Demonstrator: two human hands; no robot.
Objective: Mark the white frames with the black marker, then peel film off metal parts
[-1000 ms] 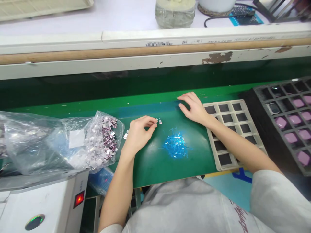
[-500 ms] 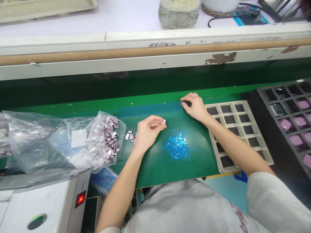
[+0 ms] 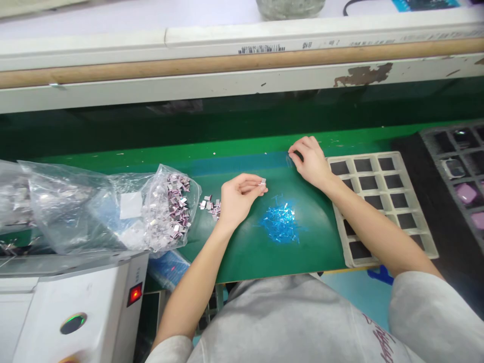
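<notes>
My left hand is closed in a pinch on a small silvery metal piece, held above the green mat. Farther back and to the right, my right hand has its thumb and fingertips brought together at the right end of a blue strip on the mat. A thin clear edge shows by those fingertips, too faint to name. Between my forearms lies a heap of small shiny blue slivers. Several loose metal pieces are just left of my left hand, partly hidden by it.
An open plastic bag of similar metal pieces lies at left, above a white machine with a lit red switch. A cream compartment tray sits under my right forearm. Beyond it is a dark foam tray with pink items.
The camera view has tipped down, so the scene sits higher and farther right. Both hands keep nearly the same pose and place over the mat; the metal piece stays in my left hand.
</notes>
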